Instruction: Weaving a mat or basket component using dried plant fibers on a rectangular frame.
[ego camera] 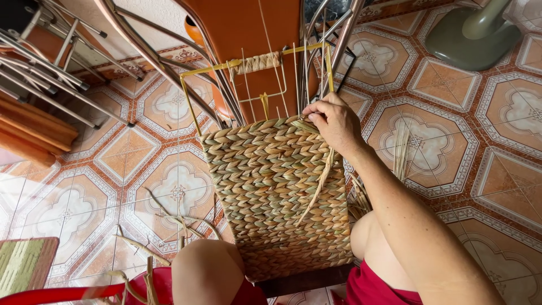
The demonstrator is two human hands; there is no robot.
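Observation:
A half-woven basket (271, 186) of braided straw rests between my knees, its yellow wire frame (192, 101) sticking up past the weave. My right hand (333, 121) sits at the top right edge of the weave and pinches a loose straw strand (319, 186) that trails down across the braid. A short woven band (257, 62) wraps the top bar of the frame. My left hand is out of sight.
Patterned orange and white floor tiles (435, 135) lie all around. Metal chair legs (56, 68) crowd the upper left. An orange board (243, 28) stands behind the frame. Loose straw (169, 226) lies on the floor at left, a green fan base (474, 28) at top right.

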